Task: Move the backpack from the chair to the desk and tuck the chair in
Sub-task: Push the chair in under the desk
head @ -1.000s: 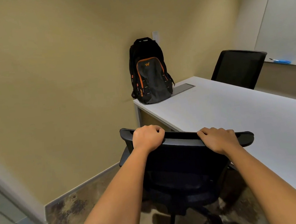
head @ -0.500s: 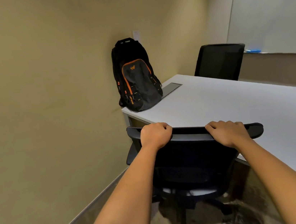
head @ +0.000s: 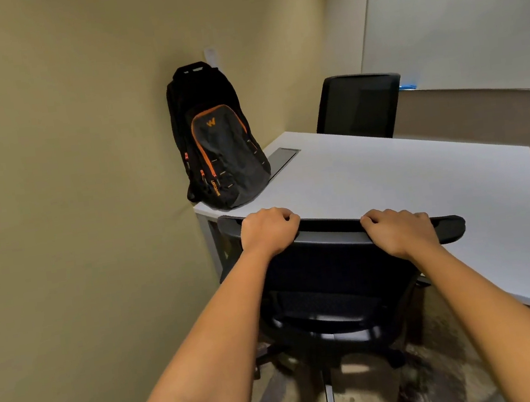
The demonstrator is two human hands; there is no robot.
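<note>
A black backpack (head: pixel 219 146) with orange trim stands upright on the white desk (head: pixel 389 184), at its far left corner, leaning against the wall. A black office chair (head: pixel 334 279) stands right in front of me at the desk's near edge, its backrest top overlapping the desk edge in view. My left hand (head: pixel 267 230) grips the left part of the backrest's top rail. My right hand (head: pixel 395 230) grips the same rail further right. Both arms are stretched forward. The chair's seat is partly hidden behind the backrest.
A second black chair (head: pixel 359 105) stands at the desk's far side. A grey cable hatch (head: pixel 282 159) lies in the desk beside the backpack. A beige wall (head: pixel 70 192) runs close on the left. A whiteboard (head: pixel 468 12) hangs at the back right.
The chair has rolled forward toward the desk with both hands on its backrest. I have come closer, and the view has turned so the desk and backpack look nearer.
</note>
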